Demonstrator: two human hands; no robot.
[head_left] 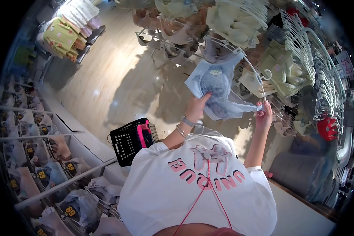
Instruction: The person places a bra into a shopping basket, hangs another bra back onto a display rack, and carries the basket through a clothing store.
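A light blue bra (216, 84) hangs in front of me from a white hanger (255, 70), its hook pointing to the right. My left hand (200, 105) grips the bra's lower left edge, thumb over the cup and the other fingers hidden behind the fabric. At the hanger's lower end, my right hand (264, 111) pinches the hanger tip and the bra strap together. A pale oval label (215, 72) shows on the upper cup.
Racks of hanging bras (177, 27) and white hangers (299, 35) stand ahead and right. A black basket (126, 145) is by my left elbow. Divided bins of bras (47, 169) line the left. A grey rounded object (295, 169) is at right.
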